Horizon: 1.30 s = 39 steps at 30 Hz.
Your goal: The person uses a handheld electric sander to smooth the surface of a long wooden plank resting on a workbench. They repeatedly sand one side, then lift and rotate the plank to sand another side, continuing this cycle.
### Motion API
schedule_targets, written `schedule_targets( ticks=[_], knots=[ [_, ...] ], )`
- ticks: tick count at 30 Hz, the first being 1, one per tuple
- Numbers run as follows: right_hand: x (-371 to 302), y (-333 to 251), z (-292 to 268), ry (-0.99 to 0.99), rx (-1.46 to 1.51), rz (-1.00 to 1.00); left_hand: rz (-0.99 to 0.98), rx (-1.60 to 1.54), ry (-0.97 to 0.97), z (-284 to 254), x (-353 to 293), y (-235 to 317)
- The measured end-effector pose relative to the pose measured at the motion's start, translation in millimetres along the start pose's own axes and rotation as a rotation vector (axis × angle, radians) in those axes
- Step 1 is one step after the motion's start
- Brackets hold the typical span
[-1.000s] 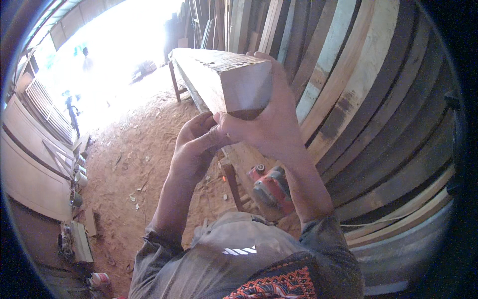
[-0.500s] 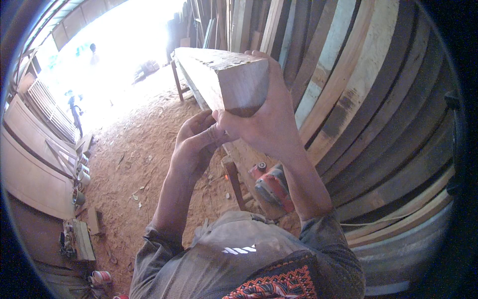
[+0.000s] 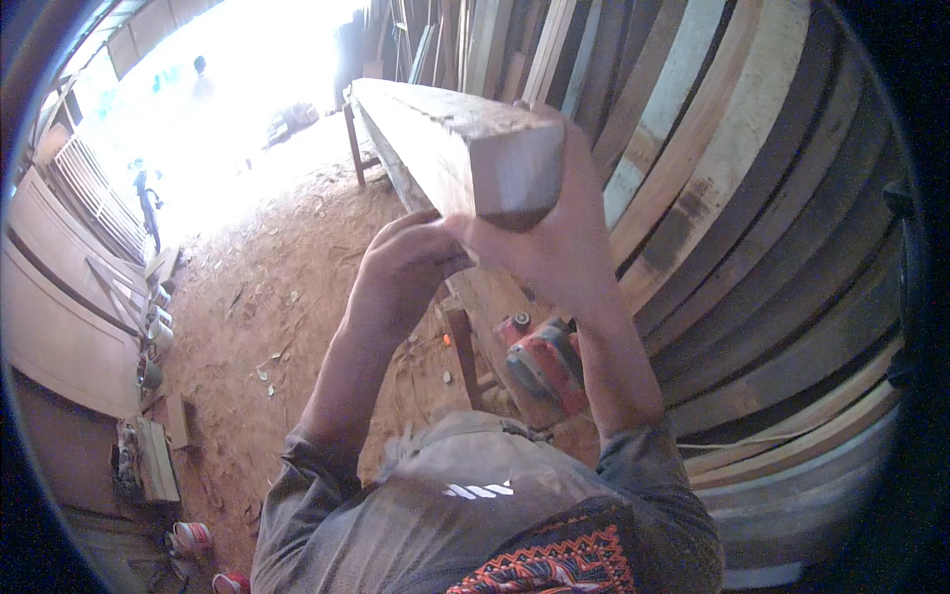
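A thick squared wooden beam [image 3: 426, 117] is raised in front of me, its sawn end face toward me and its length running away to the far left. My right hand [image 3: 559, 233] wraps the right side and underside of the near end. At its lower left edge my left hand [image 3: 421, 246] grips with closed fingers, partly hidden under the wood. Below the hands, a red and grey power tool, apparently a hand planer [image 3: 546, 364], rests on a narrow wooden bench [image 3: 490, 317].
Many long boards [image 3: 712, 188] lean along the right side. Door panels [image 3: 69, 297], small buckets [image 3: 158, 332] and wood offcuts [image 3: 153, 460] line the left. Reddish dirt floor [image 3: 267, 307] lies between. In the bright far opening stand a person [image 3: 201, 79] and a bicycle [image 3: 148, 203].
The beam's near end has shifted to the right, with both hands still on it. My left hand's fingers have moved further under the lower edge. The view has shifted slightly.
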State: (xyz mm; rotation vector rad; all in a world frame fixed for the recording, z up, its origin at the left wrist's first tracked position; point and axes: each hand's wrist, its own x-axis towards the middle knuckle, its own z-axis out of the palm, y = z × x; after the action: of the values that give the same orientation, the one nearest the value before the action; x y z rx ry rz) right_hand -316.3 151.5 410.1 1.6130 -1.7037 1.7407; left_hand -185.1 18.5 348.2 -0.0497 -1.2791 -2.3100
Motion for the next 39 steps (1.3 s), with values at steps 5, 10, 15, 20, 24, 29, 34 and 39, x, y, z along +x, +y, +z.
schedule_targets(
  ticks=[5,10,15,20,24,29,34,39],
  knots=[
    [-89,28,-4,-0.124,-0.045,0.018,-0.275,-0.133,0.194,-21,-36,-67],
    [-188,93,-48,-0.355,-0.254,0.615,-0.651,-0.068,0.504,-61,-110,-188],
    [-248,157,-56,-0.383,-0.703,0.728,-0.68,-0.196,0.645,-123,-157,-280],
    [-250,204,-75,-0.539,-0.177,0.964,-0.736,-0.135,0.662,-132,-166,-301],
    [-249,188,-101,-0.292,0.115,1.243,-0.724,-0.072,0.632,-100,-136,-295],
    [-258,142,-139,0.061,0.132,1.236,-0.685,0.358,0.072,-96,-90,-282],
    [-240,123,-135,0.564,0.319,1.368,-0.788,0.747,-0.089,-101,-87,-271],
    [-172,117,-86,0.584,0.527,1.068,-0.715,0.929,-0.357,-86,-83,-235]
  ],
)
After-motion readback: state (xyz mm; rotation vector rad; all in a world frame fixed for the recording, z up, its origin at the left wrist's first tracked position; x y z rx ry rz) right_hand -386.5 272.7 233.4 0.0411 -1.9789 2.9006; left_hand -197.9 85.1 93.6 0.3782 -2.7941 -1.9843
